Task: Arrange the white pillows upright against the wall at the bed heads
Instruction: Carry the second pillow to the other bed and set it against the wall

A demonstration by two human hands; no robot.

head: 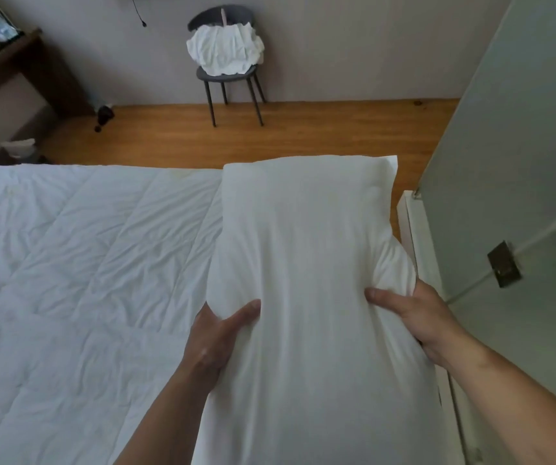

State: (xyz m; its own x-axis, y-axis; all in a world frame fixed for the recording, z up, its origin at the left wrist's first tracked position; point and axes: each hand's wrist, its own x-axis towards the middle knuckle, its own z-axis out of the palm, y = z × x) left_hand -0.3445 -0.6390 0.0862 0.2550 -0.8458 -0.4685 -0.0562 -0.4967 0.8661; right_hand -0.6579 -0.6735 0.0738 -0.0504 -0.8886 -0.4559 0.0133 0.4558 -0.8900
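A long white pillow stretches from the bottom of the view to the far edge of the bed, along its right side. My left hand grips its left edge, thumb on top. Gripping the bunched fabric on its right edge is my right hand. The pillow lies over the white quilted duvet, close to the pale wall on the right. Its near end is hidden below the frame.
A white bed frame edge runs between pillow and wall. Beyond the bed is wooden floor, with a dark chair holding crumpled white cloth. A dark wooden desk stands at far left. A wall socket sits on the right.
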